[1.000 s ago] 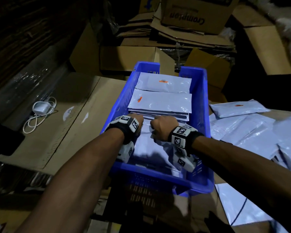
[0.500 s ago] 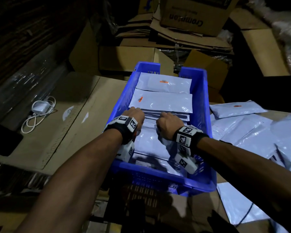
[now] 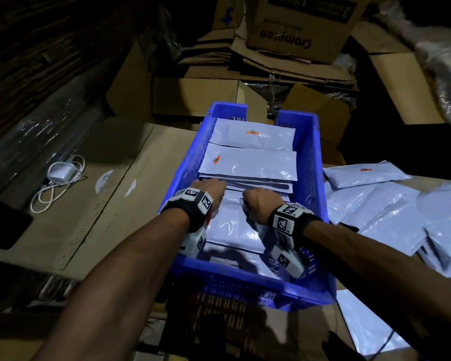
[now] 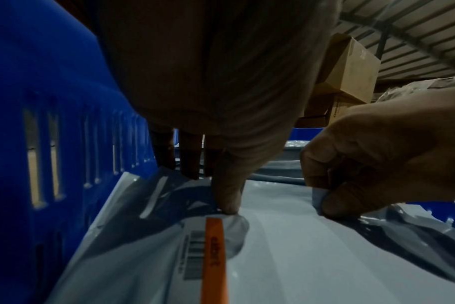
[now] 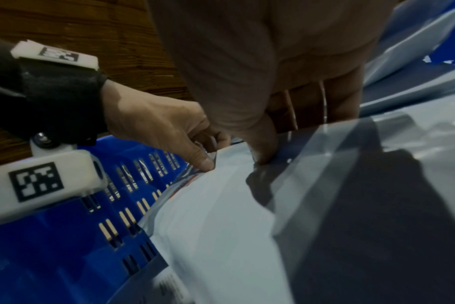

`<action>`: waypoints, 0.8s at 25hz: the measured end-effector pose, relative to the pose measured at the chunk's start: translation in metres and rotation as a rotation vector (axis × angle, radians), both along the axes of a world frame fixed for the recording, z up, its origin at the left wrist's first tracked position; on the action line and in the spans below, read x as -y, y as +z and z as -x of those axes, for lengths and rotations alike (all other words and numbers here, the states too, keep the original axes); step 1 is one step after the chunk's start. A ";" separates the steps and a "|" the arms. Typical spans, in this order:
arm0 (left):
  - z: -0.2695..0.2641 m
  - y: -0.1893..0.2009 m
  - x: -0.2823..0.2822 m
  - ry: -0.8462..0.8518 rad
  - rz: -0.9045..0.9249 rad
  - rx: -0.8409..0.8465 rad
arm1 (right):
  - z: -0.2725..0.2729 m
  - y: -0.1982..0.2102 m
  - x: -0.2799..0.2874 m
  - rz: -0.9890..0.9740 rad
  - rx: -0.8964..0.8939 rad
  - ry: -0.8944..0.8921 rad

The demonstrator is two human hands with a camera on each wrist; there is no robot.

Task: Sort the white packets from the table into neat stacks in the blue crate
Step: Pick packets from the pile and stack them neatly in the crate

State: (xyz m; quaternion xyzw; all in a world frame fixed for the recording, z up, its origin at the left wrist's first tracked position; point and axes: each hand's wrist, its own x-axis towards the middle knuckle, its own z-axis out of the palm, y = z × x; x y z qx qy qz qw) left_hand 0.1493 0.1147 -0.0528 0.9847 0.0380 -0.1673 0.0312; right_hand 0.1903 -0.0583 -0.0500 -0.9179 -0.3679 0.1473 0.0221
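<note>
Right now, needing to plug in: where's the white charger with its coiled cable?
Head view, far left: the white charger lies on brown cardboard, left of the blue crate.

Pretty dim all round, corners fading to black. Glare spots on the glossy white plastic packets [image 3: 248, 165]. Wrist views are soft and blurry up close, with heavy wide-angle bending at the edges.

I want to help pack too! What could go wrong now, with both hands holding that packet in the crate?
1. Both hands, left hand and right hand, pinch the far edge of one packet. It looks slippery, so it might slide or crumple and land crooked.
2. It lies close against the middle stack, so a push could nudge that stack out of line.
3. The crate is already well filled, while many loose packets wait on the table, so space may run short.
</note>
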 end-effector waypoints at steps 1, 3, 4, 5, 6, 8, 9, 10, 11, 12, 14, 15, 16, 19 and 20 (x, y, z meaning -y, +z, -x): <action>0.000 0.000 0.001 -0.009 0.004 -0.006 | 0.000 -0.002 0.000 -0.003 0.002 0.002; 0.000 0.002 0.005 -0.042 -0.036 -0.045 | -0.001 -0.004 -0.001 -0.014 0.006 0.005; 0.000 0.004 0.007 -0.063 -0.066 -0.070 | -0.001 -0.006 -0.001 -0.017 0.009 0.010; 0.001 0.006 0.010 -0.082 -0.088 -0.090 | -0.001 -0.008 -0.001 -0.018 0.008 0.019; 0.002 0.008 0.012 -0.092 -0.100 -0.104 | -0.002 -0.010 -0.001 -0.020 0.008 0.033; 0.003 0.010 0.014 -0.102 -0.109 -0.116 | -0.004 -0.015 0.000 -0.026 0.014 0.065; 0.003 0.008 0.014 -0.107 -0.123 -0.124 | -0.004 -0.017 0.000 -0.024 0.015 0.077; 0.002 0.006 0.014 -0.100 -0.130 -0.135 | -0.005 -0.019 0.000 -0.016 0.011 0.081; 0.002 0.003 0.014 -0.092 -0.125 -0.133 | -0.005 -0.020 0.001 -0.006 0.005 0.080; 0.002 0.000 0.013 -0.085 -0.109 -0.123 | -0.004 -0.021 0.001 0.004 0.001 0.077; 0.003 -0.004 0.011 -0.080 -0.075 -0.104 | -0.003 -0.021 0.002 0.012 -0.002 0.067; 0.003 -0.006 0.010 -0.082 -0.060 -0.099 | -0.003 -0.022 0.002 0.013 0.000 0.065; 0.003 -0.008 0.009 -0.083 -0.043 -0.094 | -0.003 -0.023 0.002 0.016 0.001 0.063; 0.000 -0.012 0.006 -0.078 -0.029 -0.116 | -0.004 -0.024 0.003 0.011 -0.034 0.043; -0.002 -0.013 0.005 -0.071 -0.018 -0.121 | -0.004 -0.023 0.003 0.011 -0.054 0.034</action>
